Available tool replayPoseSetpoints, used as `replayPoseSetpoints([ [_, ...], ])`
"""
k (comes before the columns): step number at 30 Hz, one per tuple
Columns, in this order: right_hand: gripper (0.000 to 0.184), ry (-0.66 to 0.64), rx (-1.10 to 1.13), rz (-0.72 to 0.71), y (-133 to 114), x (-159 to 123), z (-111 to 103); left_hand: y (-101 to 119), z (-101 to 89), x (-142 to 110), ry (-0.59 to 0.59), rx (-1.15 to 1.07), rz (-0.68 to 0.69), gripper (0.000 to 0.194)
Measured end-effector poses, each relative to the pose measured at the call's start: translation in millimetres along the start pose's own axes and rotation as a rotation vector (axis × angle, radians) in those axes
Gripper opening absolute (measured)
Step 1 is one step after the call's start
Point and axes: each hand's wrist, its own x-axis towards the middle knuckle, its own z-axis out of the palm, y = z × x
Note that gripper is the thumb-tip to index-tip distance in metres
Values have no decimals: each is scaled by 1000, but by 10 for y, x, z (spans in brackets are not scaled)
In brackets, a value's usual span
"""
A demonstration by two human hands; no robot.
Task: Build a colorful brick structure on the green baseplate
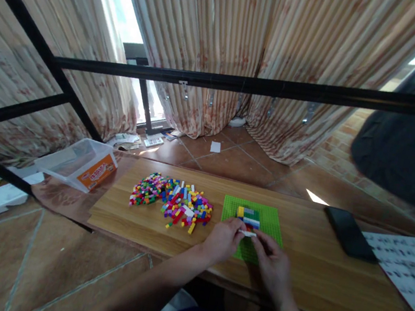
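Over the near half of a green baseplate [267, 213], my left hand [222, 238] and my right hand [272, 262] meet at a small white building brick [247, 233]. The fingers of both hands pinch it, one hand at each end. Just beyond the fingertips, a low block of joined bricks [248, 216] in yellow, green, white and blue sits on the baseplate, with some red at its near side partly hidden by my fingers. To the left of my left hand lies a wide heap of loose colored bricks [187, 205] on the wooden board.
A clear plastic box [71, 159] with an orange label stands at the left end of the wooden board [118, 215]. On the right lie a black phone [349, 233] and a printed sheet [403, 268]. A black metal bar [212, 80] crosses beyond the board, before the curtains.
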Motion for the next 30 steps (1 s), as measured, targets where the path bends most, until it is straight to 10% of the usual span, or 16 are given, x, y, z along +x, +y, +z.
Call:
replayPoseSetpoints([
  [30, 47, 168, 116, 103, 211, 313, 56, -174, 86, 290, 203, 30, -348, 9],
])
